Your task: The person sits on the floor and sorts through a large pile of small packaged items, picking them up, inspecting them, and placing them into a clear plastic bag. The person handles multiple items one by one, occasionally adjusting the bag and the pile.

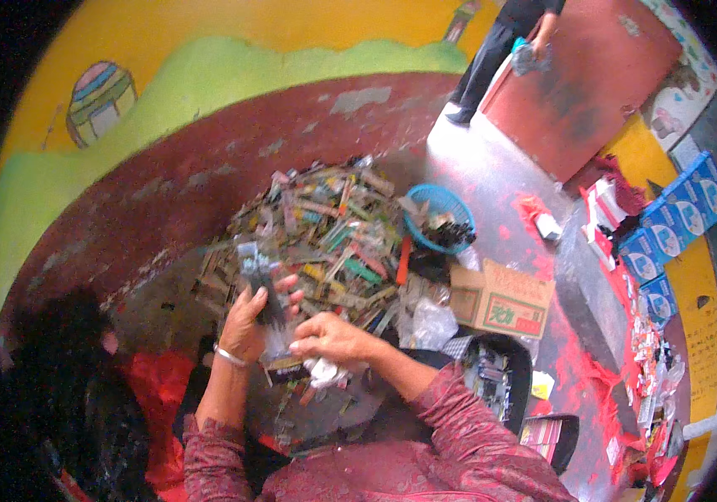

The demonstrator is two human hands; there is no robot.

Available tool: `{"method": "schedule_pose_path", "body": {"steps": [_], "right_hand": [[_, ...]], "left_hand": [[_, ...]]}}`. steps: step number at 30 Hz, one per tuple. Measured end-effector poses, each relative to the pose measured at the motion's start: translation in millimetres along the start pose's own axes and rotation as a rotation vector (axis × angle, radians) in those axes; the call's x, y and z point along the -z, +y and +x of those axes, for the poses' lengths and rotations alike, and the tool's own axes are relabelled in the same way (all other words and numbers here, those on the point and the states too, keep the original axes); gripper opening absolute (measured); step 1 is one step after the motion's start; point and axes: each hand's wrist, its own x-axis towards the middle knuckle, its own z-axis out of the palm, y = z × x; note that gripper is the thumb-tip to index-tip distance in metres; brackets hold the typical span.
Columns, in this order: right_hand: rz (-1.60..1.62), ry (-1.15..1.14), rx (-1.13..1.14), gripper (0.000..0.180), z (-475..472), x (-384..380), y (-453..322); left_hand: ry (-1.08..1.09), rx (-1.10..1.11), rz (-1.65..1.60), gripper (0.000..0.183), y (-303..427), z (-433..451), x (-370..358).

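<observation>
My left hand [247, 323], with a pale bangle at the wrist, grips a dark, slim bundle in a clear plastic packet [265, 282]. The bundle is held upright and slightly blurred; what it contains I cannot tell. At the packet's lower end, my right hand [333, 341] has its thumb and curled forefinger pinched at the plastic edge. Beneath the hands lies some crumpled white material [326, 373]. A large heap of flat, strip-like packets and pieces [327, 232] in many colours spreads over the floor just beyond both hands.
A blue plastic basket [439, 191] holds dark scraps. Nearby are a cardboard box [501, 300], a clear plastic bag [432, 323] and a black container of small packets [490, 376]. A dark-haired person [76, 401] sits close at left; another person [487, 69] stands by the red door [584, 81].
</observation>
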Motion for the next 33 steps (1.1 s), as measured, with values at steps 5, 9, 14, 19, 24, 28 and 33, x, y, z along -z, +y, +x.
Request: {"method": "schedule_pose_path", "body": {"steps": [5, 9, 14, 19, 24, 28, 33], "right_hand": [[-0.101, 0.115, 0.115, 0.023, -9.6, -0.9, -19.8], [-0.295, 0.057, 0.156, 0.026, -6.7, -4.2, -24.7], [-0.213, 0.016, 0.054, 0.027, -4.8, -2.1, -16.6], [-0.064, 0.603, 0.181, 0.018, -10.0, 33.0, -21.7], [-0.712, 0.783, 0.738, 0.022, 1.7, 18.2, -34.4], [-1.02, 1.015, 0.847, 0.017, 11.9, 46.7, -18.3], [0.142, 1.268, 0.296, 0.009, -6.9, 87.5, -11.6]], "left_hand": [[-0.082, -0.022, -0.134, 0.069, 3.5, -6.5, -1.9], [-0.009, 0.108, 0.038, 0.07, 1.9, -5.7, 5.0], [0.159, 0.087, 0.053, 0.039, 2.6, -6.2, 5.9], [0.17, 0.149, 0.134, 0.048, 0.8, -8.6, -5.6], [0.006, 0.198, 0.2, 0.053, -21.4, -6.8, -11.9], [-0.183, 0.395, 0.167, 0.051, -19.6, -16.0, -15.7], [-0.092, 0.294, 0.011, 0.058, -18.6, -13.7, 0.7]]}}
